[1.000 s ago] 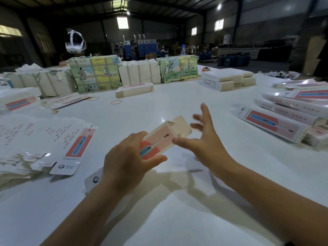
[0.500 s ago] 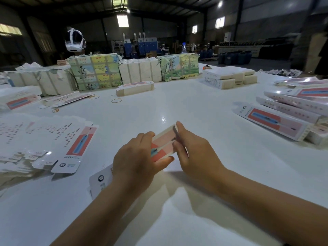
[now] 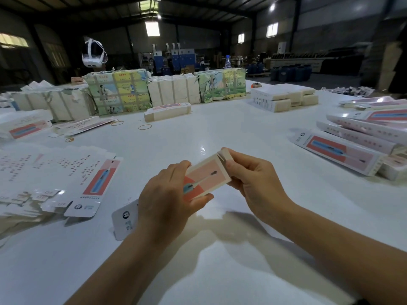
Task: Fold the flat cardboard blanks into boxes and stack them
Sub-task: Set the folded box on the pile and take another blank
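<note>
Since the earlier frame, my right hand (image 3: pixel 255 183) has folded the far flap; both hands — left hand (image 3: pixel 165 199) included — pinch the box (image 3: pixel 204 178). Light, thin card, creasing easily — best held by its edges.

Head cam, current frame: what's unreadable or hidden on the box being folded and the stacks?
- Box mid-section: covered by left hand.
- Its far-end flap: behind right hand fingers; tucked or not, unclear.
- Blank print: too small.
- Finished boxes: cut by right edge.

"OF" shows on flat blanks' tabs (image 3: pixel 61 203)
</note>
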`<action>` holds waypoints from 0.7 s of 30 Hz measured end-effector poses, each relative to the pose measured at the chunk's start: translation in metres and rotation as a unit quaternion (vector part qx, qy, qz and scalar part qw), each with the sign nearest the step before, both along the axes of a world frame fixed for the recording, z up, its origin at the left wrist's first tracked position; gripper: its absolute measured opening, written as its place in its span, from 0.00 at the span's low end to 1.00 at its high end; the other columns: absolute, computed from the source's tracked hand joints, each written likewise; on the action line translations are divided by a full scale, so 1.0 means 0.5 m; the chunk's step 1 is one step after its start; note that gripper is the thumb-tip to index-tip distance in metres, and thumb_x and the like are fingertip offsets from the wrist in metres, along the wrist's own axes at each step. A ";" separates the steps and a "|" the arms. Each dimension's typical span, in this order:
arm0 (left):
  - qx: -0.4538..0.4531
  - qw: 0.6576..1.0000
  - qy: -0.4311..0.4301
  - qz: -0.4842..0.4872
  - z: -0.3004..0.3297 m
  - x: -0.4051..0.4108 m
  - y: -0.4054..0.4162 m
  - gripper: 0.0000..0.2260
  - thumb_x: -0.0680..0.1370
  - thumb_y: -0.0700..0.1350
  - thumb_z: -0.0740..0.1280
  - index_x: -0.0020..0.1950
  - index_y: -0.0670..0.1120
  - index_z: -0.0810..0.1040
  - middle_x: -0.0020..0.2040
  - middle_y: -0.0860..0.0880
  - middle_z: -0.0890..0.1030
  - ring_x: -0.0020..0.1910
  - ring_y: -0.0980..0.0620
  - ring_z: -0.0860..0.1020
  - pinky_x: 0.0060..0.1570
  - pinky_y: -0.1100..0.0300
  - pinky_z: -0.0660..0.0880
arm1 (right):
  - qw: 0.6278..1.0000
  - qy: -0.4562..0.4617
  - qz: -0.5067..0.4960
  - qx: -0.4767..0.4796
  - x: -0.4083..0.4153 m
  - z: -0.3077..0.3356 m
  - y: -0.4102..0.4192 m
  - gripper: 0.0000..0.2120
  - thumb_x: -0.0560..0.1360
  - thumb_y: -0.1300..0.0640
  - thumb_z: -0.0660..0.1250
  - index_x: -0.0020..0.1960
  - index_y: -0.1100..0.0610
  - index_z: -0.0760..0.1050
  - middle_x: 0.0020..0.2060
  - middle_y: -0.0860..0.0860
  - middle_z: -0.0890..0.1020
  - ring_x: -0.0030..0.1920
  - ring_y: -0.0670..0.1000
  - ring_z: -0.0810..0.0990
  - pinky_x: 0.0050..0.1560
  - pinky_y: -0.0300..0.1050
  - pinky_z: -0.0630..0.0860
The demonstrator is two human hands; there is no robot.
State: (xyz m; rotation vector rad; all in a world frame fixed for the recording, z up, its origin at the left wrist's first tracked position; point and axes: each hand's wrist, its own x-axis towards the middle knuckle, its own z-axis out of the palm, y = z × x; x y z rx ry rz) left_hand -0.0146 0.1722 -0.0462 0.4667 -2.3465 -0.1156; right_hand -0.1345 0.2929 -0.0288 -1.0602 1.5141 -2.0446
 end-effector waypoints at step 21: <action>-0.040 0.999 0.000 0.026 0.003 -0.009 0.012 0.32 0.63 0.60 0.72 0.55 0.36 0.78 0.43 0.41 0.82 0.34 0.43 0.80 0.32 0.53 0.78 | 0.951 0.269 -0.118 0.100 0.027 -0.024 0.008 0.16 0.81 0.61 0.56 0.66 0.53 0.73 0.41 0.42 0.80 0.41 0.42 0.76 0.38 0.31 0.69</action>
